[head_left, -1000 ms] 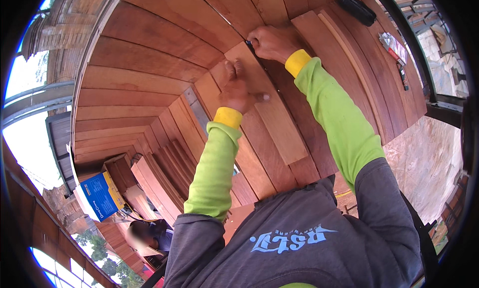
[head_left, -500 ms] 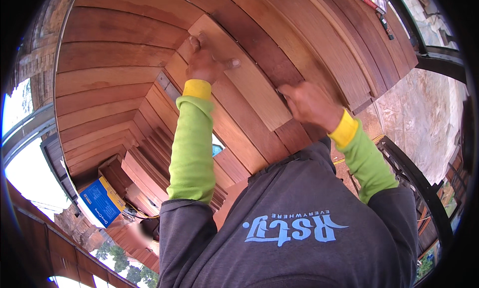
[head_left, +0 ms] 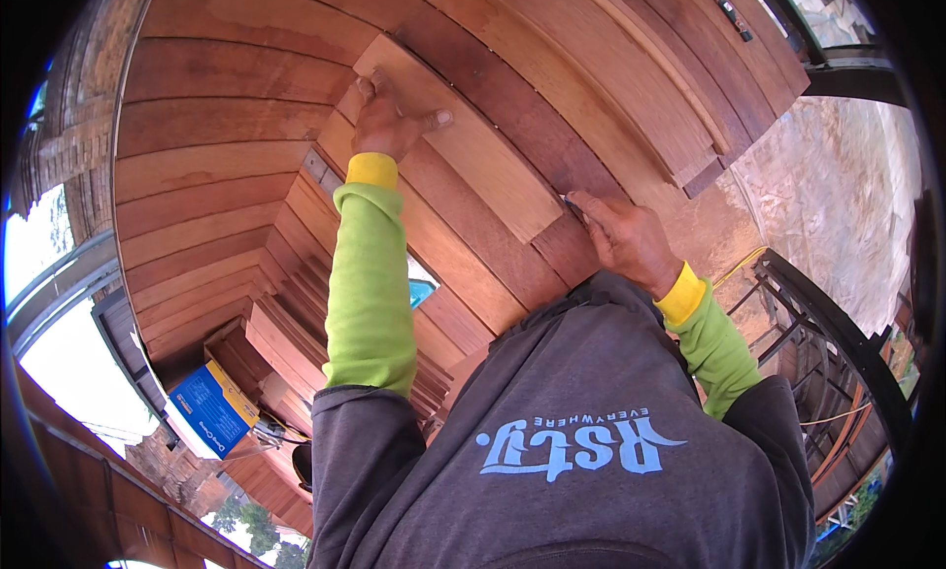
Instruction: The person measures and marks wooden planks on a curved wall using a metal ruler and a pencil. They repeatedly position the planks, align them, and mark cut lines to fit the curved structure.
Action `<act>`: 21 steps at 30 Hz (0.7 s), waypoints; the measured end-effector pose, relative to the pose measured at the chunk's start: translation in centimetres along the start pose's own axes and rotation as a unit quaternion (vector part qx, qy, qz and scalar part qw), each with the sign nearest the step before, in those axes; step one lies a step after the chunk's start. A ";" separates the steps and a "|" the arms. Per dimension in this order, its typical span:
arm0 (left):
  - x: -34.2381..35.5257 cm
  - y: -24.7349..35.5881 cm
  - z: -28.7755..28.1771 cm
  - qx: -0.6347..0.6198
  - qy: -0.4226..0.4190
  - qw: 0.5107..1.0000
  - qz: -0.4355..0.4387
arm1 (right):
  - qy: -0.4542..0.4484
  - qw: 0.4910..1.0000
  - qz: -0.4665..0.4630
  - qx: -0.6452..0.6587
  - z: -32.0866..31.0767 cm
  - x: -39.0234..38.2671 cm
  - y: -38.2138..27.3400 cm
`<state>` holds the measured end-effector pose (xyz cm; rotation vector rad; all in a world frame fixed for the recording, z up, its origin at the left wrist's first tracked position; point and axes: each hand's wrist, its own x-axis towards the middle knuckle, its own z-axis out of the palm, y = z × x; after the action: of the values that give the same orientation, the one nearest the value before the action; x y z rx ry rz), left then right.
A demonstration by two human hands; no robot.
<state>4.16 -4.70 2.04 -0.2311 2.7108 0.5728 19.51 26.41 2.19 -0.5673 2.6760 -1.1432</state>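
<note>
A short, light-brown wooden board (head_left: 483, 170) lies slantwise on a surface of reddish-brown planks (head_left: 507, 264). My left hand (head_left: 389, 121) presses down on its far part, thumb and fingers spread. Beside the board's near right corner is my right hand (head_left: 631, 239), its fingers closed round a thin dark tool (head_left: 573, 207) with a small pale tip. That tip points at the board's edge; most of the tool is hidden in the fingers, so I cannot tell its exact kind.
Longer planks (head_left: 631, 106) lie stacked to the right. At the far right edge is a small black and red object (head_left: 734, 19). A blue and yellow box (head_left: 212, 408) stands lower left, near more stacked boards (head_left: 286, 337). A black metal frame (head_left: 833, 323) stands at right.
My right hand has moved along the board's right edge to its near corner, and the dark tool in it now shows. My left hand keeps its place on the board. The whole view has shifted slightly.
</note>
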 end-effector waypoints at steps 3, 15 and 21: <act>-0.1 -0.1 -0.1 -0.024 -0.008 1.000 -0.005 | -0.008 1.000 -0.017 -0.009 0.2 -0.5 0.1; -0.3 0.7 -0.3 -0.014 0.003 1.000 -0.020 | -0.053 0.996 -0.070 -0.018 2.0 8.6 0.7; -0.2 0.1 0.0 -0.024 -0.001 1.000 -0.020 | -0.081 0.995 -0.050 -0.032 -1.0 3.1 -0.5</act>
<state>4.31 -4.62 2.16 -0.2962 2.6870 0.6268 16.51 25.47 3.20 -0.7776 2.5793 -0.9919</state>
